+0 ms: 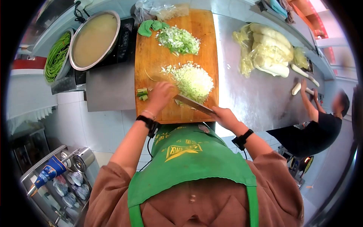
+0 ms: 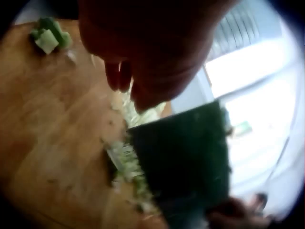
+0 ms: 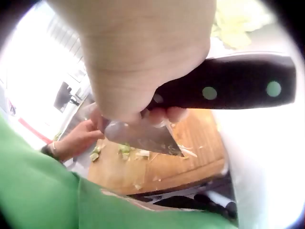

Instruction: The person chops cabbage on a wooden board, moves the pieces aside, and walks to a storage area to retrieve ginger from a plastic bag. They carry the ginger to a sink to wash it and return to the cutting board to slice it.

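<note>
The right hand (image 1: pixel 225 118) grips the black handle (image 3: pixel 238 82) of a broad knife (image 1: pixel 194 104), whose blade lies across the near edge of a chopped pale-green heap (image 1: pixel 194 81) on a wooden board (image 1: pixel 151 56). Close to the blade's far end is the left hand (image 1: pixel 160 96); its fingers point down above the scraps in the left wrist view, with no item visible in them. Whether they touch the blade is unclear. Green cut pieces (image 1: pixel 142 94) lie left of that hand. A second, greener chopped heap (image 1: pixel 177 39) sits farther back.
A large pan of cloudy liquid (image 1: pixel 94 41) and a bowl of long green vegetables (image 1: pixel 58 56) stand left. Bagged pale vegetables (image 1: pixel 270 49) lie on the steel counter (image 1: pixel 245 102) at right, where another person (image 1: pixel 321 125) handles white pieces. Plastic bags (image 1: pixel 166 11) lie behind the board.
</note>
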Demonstrator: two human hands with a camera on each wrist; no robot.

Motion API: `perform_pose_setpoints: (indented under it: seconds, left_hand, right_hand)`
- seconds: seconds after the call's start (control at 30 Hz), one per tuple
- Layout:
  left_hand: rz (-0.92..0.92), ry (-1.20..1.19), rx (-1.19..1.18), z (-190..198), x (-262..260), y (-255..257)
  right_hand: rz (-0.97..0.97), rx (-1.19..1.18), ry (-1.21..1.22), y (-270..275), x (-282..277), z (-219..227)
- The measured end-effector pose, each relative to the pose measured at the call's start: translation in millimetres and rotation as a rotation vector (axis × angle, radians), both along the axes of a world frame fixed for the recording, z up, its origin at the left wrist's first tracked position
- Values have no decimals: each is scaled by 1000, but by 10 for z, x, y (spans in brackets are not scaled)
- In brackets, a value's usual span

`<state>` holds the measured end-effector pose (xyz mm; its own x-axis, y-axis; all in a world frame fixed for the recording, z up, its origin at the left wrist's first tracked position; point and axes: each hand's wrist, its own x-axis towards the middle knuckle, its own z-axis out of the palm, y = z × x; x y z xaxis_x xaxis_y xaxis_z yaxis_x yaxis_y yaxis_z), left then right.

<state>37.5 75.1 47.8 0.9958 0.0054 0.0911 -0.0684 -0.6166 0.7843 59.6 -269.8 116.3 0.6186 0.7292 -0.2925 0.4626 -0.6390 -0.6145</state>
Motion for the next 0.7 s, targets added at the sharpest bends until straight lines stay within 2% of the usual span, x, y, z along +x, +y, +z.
perform_pose_setpoints:
  seconds: [0.07,0.27,0.4,0.47,0.57,0.7]
  left_hand:
    - [-177,-154,108,-201,97,-218]
    - [-279,-69,142,-289,54,-400]
    - [-272,10,222,-321,-201,-25]
    - [-142,-59,394,-288,-361,241]
    - [-40,-100,419,21,-449,508]
    - [60,-123,444,254,-453,572]
  right_hand:
    - [-218,18,122,-151,-101,-78]
    - [-328,-14,40,-304,-194,-75]
    - [-321,-28,12,-294,-214,-122]
    - [-342,4,35,-274,-227,-118]
    - [-327,20,15,-266,-229,-158]
    - [-271,50,14,-114,-216,-117]
